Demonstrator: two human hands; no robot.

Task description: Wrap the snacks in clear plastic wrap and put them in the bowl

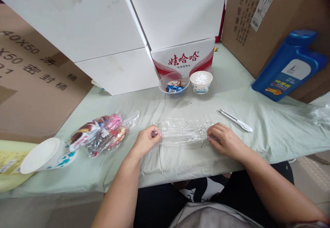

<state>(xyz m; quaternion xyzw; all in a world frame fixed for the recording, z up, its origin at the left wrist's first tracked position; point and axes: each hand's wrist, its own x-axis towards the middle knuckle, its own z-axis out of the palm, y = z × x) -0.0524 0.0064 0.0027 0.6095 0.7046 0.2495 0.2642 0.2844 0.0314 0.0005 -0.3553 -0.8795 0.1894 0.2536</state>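
Pale green cloth [180, 159] covers the work table, creased and hanging a little over the near edge, with the person's lap just below it. Closest in, both hands rest on the cloth at either end of a clear plastic bag [184, 131], which lies flat and crinkled near the front edge. The left hand [144, 141] is curled, thumb and fingertips pinched on the bag's left end. The right hand [223, 139] lies loosely bent with its fingertips pressed on the bag's right end; whether it grips the film or only pins it down cannot be told.

Left of the hands lies a clear bag of wrapped snacks [103, 134], and beyond it, at the table's left edge, a white paper cup [47, 155] on its side. Just right of the right hand, a little further back, lies a white utility knife [235, 120].

Further back, in the middle, stand a clear plastic bowl [174, 83] holding a few wrapped sweets and a white paper bowl [201, 81] just beside it. Behind them white cartons [108, 32] are stacked, one printed in red. Brown cardboard boxes [31, 83] close in both sides, and a blue jug [290, 66] leans against the right-hand one.
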